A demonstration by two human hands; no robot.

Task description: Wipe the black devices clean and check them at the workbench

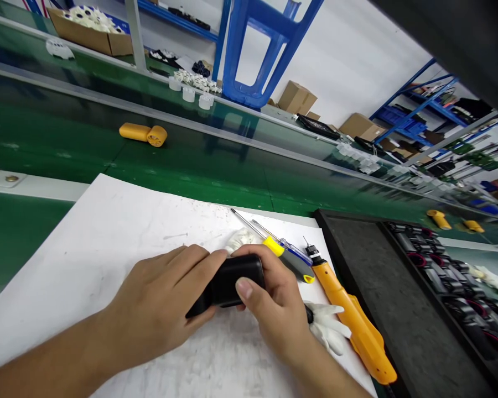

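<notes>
Both of my hands grip one black plastic housing (pixel 232 284) just above a white sheet (pixel 108 232) on the workbench. My left hand (pixel 166 301) wraps its near left end, fingers curled over the top. My right hand (pixel 274 301) clamps the right end, thumb pressed on the front face. Just right of my right hand lie an orange electric screwdriver (pixel 357 320), a yellow-handled screwdriver (pixel 269 243) and a grey-handled one (pixel 294 262). A white glove (pixel 327 329) lies under my right wrist.
A black tray (pixel 382 287) at the right holds rows of black parts (pixel 448 276). Beyond the sheet runs a green conveyor belt (pixel 66 138) carrying an orange housing (pixel 145 133) and further orange pieces (pixel 440 219). A blue stool (pixel 265 44), cardboard boxes and white parts sit behind.
</notes>
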